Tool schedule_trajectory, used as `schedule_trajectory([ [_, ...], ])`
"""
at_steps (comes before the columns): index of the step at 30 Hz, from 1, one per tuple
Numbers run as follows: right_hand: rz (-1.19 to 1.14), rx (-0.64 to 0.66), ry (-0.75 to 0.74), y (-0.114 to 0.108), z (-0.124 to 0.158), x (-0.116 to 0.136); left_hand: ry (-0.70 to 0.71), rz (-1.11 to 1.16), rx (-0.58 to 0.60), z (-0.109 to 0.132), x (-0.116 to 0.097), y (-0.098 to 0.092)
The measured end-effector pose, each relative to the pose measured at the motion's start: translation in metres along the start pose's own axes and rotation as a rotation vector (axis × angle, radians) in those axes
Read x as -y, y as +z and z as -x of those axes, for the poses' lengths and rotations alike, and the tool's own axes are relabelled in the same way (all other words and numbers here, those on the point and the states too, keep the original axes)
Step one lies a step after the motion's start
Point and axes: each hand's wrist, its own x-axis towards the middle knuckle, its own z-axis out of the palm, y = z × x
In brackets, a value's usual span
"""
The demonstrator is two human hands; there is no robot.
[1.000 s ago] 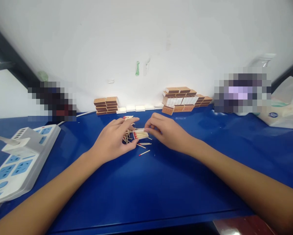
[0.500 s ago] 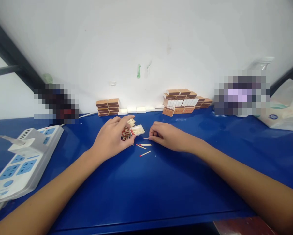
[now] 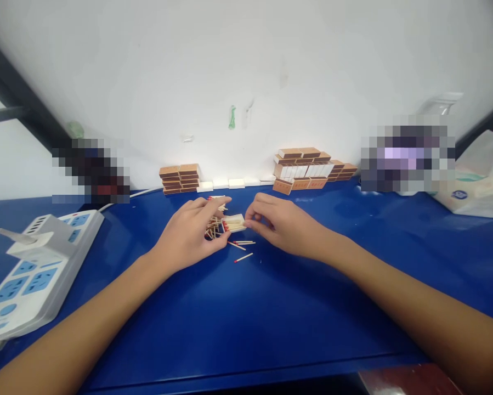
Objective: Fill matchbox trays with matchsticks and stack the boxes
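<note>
A small white matchbox tray [image 3: 234, 224] with red-headed matches lying in it sits between my hands. My left hand [image 3: 192, 227] curves around the tray's left side, its thumb against the near corner and the index finger stretched above; its other fingers are partly hidden. With thumb and index finger pinched, my right hand [image 3: 277, 222] is at the tray's right end, holding a match whose stick lies over the tray. Behind my left fingers is a heap of loose matches [image 3: 214, 227]. Just in front of the tray, several single matches lie on the blue table, one match [image 3: 243, 258] nearest me.
Stacked matchboxes [image 3: 180, 180] stand by the wall at left, and a larger matchbox pile [image 3: 301, 170] at right. White trays [image 3: 237, 184] line the wall between them. A power strip [image 3: 36, 280] lies left; a tissue pack [image 3: 476, 192] is far right.
My right hand has moved left and slightly up, bringing the match from beside the tray to over it. The tray now sits more level near my left thumb.
</note>
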Motion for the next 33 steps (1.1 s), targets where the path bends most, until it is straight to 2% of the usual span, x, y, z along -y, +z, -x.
schedule_trajectory([
  [5,-0.135,0.256,0.043,0.002,0.001,-0.002,-0.06,-0.042,0.015,-0.001,0.008,-0.002],
  [11,-0.09,0.331,0.105,0.006,0.002,0.0,-0.059,-0.023,0.032,0.0,0.007,-0.003],
  [14,-0.054,0.303,0.105,-0.001,0.002,-0.004,-0.048,-0.019,0.033,0.0,0.006,-0.002],
  [20,-0.042,0.091,0.089,-0.008,-0.002,-0.002,0.052,-0.001,0.019,0.002,-0.005,0.0],
  [25,0.045,0.119,0.033,0.004,-0.002,0.004,0.092,0.054,0.0,0.003,-0.011,0.002],
  [33,0.012,-0.005,-0.01,0.008,-0.001,0.003,0.071,0.101,-0.021,0.002,-0.01,0.002],
])
